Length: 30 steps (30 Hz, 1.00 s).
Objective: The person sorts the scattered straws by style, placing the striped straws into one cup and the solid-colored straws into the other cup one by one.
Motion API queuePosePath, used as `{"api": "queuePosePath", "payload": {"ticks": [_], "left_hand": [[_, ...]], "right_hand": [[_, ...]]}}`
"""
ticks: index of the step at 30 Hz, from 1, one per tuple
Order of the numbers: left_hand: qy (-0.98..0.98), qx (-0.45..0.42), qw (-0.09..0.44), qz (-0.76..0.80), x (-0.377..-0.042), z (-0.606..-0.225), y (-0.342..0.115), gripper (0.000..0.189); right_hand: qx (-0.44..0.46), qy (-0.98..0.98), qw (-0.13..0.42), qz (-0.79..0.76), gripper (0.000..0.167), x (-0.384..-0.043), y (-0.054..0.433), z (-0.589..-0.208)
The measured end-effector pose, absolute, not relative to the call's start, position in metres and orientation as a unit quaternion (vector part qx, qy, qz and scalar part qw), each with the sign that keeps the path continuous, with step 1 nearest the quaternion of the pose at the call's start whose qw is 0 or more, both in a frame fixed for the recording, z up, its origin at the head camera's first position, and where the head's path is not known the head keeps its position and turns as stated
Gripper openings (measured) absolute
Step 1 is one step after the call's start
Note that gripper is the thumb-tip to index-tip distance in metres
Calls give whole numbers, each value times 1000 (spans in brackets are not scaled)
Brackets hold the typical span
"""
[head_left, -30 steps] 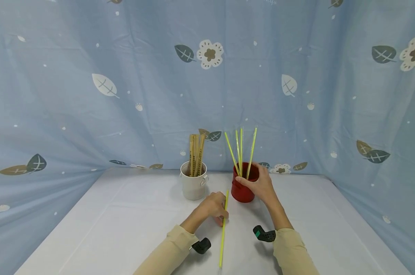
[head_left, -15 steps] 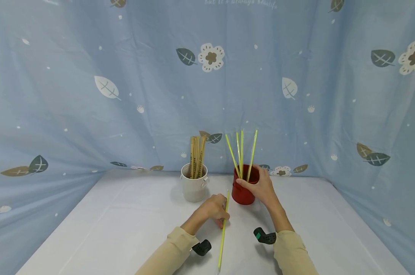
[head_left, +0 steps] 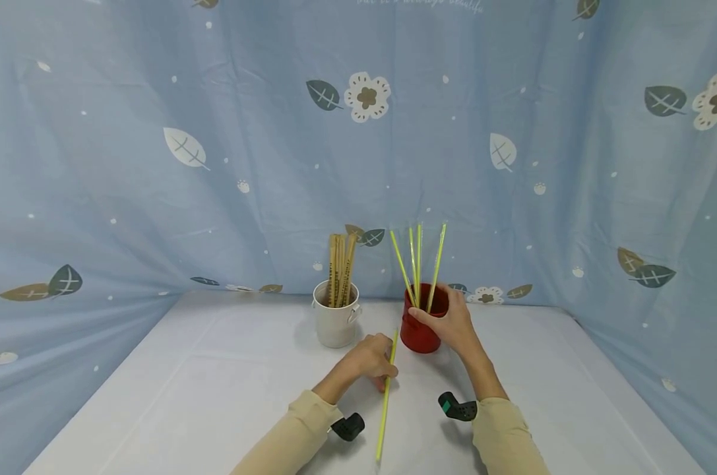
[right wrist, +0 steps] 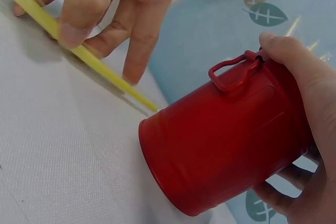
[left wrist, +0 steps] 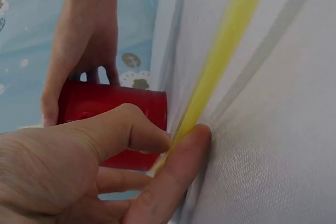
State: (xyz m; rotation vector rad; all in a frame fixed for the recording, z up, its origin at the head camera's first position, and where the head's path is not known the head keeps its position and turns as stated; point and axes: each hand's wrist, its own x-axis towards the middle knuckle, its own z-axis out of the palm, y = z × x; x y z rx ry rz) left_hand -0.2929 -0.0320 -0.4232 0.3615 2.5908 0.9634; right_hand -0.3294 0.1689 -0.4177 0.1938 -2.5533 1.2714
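Note:
A slim yellow straw (head_left: 384,419) in clear wrapping slants along the white table in front of the red bucket (head_left: 420,335). My left hand (head_left: 370,356) pinches this straw between thumb and fingers, close to the tabletop in the left wrist view. One end of it points toward the bucket's base. With my right hand (head_left: 450,323) I grip the bucket at its upper side, thumb at the rim near a wire handle (right wrist: 226,80). Several more yellow straws (head_left: 436,267) stand upright inside, fanned apart; their lower ends are hidden by the bucket wall.
Left of the red bucket stands a white bucket (head_left: 334,328) with several brown paper-wrapped sticks (head_left: 333,264) in it. A blue patterned curtain (head_left: 263,165) hangs behind the white table (head_left: 216,396) and down its sides.
The near end of the pinched straw has swung slightly left, and its far end slightly right. Both hands stay almost in place; the head view has shifted a little.

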Motion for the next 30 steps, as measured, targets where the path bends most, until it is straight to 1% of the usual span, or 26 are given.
{"api": "queuePosePath", "payload": {"ticks": [7,9,15,30], "left_hand": [[892,137,160,400,-296,-419,-41,72],[883,142,149,423,-297,-415,-42,74],[876,169,97,442,-299,-397,-45,71],[855,195,10,481,-306,-358,-45,65]], "right_hand": [[67,-881,144,445,90,-329,168,-418],[69,-881,146,446,90,-330,168,-418],[70,-880,147,446,90,-328,169,-418],[71,-879,150,447,92,-329,169,-418]]}}
